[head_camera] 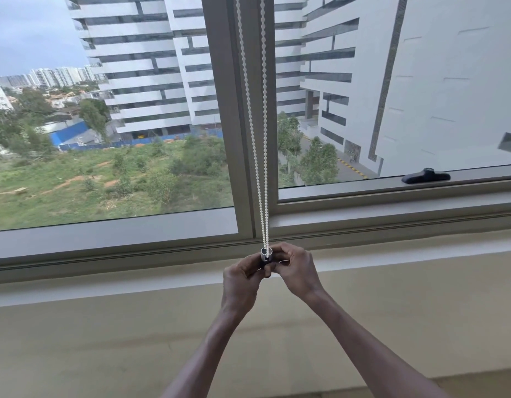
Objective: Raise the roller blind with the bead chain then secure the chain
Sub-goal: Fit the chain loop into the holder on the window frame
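— Where's the bead chain (257,139)?
— Hanging down the window frame (228,124) into a small chain holder (265,255).
— Hands?
— I see left hand (243,278) and right hand (296,268) both pinched closed around that holder.

One wide head-worn view looks forward and slightly down from close by the window frame (243,156), both forearms reaching out from the bottom edge toward the sill (392,214), city outside beyond.

The bead chain (258,145) hangs before the window frame (228,116), its lower end in a holder (265,255) between both hands
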`<control>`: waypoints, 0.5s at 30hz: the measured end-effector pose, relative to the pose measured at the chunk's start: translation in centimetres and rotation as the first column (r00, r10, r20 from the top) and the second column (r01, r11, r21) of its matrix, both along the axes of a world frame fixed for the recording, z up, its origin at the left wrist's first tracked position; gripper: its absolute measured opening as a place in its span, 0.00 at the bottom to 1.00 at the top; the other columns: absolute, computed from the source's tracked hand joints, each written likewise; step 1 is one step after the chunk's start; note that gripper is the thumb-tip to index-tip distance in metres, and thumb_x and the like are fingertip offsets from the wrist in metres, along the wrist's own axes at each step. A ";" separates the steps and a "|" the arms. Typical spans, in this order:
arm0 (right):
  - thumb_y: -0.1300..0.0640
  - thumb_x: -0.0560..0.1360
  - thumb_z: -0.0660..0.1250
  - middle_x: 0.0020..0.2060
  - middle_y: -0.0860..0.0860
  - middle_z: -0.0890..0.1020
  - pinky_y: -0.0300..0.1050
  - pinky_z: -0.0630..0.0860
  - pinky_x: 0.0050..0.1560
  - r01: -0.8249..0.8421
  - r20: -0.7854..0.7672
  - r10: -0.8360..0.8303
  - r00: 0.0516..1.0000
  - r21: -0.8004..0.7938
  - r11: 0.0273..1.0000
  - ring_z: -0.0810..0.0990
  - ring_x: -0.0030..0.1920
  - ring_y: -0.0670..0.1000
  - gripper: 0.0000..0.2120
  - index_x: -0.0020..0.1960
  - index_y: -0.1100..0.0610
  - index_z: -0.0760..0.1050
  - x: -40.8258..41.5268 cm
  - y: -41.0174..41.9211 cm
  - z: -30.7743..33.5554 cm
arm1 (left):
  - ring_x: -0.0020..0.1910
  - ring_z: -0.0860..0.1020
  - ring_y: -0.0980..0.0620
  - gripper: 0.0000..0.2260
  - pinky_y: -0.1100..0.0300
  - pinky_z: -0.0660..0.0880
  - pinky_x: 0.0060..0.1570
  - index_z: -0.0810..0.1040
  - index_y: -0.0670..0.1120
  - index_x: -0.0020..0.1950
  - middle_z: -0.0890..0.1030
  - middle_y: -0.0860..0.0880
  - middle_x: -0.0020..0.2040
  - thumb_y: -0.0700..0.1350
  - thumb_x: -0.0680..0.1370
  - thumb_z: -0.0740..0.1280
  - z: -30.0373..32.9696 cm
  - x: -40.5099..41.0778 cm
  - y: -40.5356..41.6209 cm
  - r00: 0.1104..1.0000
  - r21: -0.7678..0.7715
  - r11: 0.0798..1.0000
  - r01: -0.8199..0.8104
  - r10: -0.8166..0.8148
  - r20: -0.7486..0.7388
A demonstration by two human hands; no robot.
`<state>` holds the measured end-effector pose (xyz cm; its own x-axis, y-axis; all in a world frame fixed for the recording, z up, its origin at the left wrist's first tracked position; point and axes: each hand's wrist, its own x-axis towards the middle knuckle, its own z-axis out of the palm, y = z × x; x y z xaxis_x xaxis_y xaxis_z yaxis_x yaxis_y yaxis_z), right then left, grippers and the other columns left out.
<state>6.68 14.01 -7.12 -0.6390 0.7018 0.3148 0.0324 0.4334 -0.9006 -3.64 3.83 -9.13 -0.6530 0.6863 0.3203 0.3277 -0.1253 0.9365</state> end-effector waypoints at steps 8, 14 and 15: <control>0.69 0.66 0.74 0.39 0.49 0.87 0.44 0.82 0.50 0.020 -0.006 -0.020 1.000 -0.034 0.999 0.86 0.43 0.47 0.14 0.48 0.56 0.85 -0.1 -0.1 -0.2 | 0.48 0.85 0.53 0.22 0.59 0.80 0.53 0.84 0.54 0.53 0.87 0.51 0.42 0.27 0.72 0.69 -0.2 0.2 0.3 0.999 -0.032 0.999 -0.036 0.035 -0.033; 0.68 0.67 0.74 0.38 0.49 0.87 0.45 0.82 0.51 0.025 0.020 -0.024 1.000 -0.065 0.998 0.86 0.43 0.46 0.12 0.48 0.56 0.85 -0.3 -0.1 -0.3 | 0.48 0.85 0.55 0.24 0.61 0.80 0.52 0.84 0.58 0.51 0.87 0.54 0.43 0.28 0.71 0.70 -0.2 0.0 0.3 0.998 -0.042 0.998 -0.042 0.040 -0.038; 0.67 0.67 0.75 0.38 0.49 0.87 0.45 0.82 0.51 0.017 0.015 -0.016 1.000 -0.073 0.997 0.86 0.43 0.46 0.12 0.48 0.56 0.85 -0.3 0.0 -0.4 | 0.48 0.85 0.55 0.25 0.61 0.80 0.52 0.84 0.60 0.50 0.87 0.54 0.43 0.28 0.71 0.70 -0.2 0.0 0.3 0.999 -0.040 0.999 -0.037 0.036 -0.040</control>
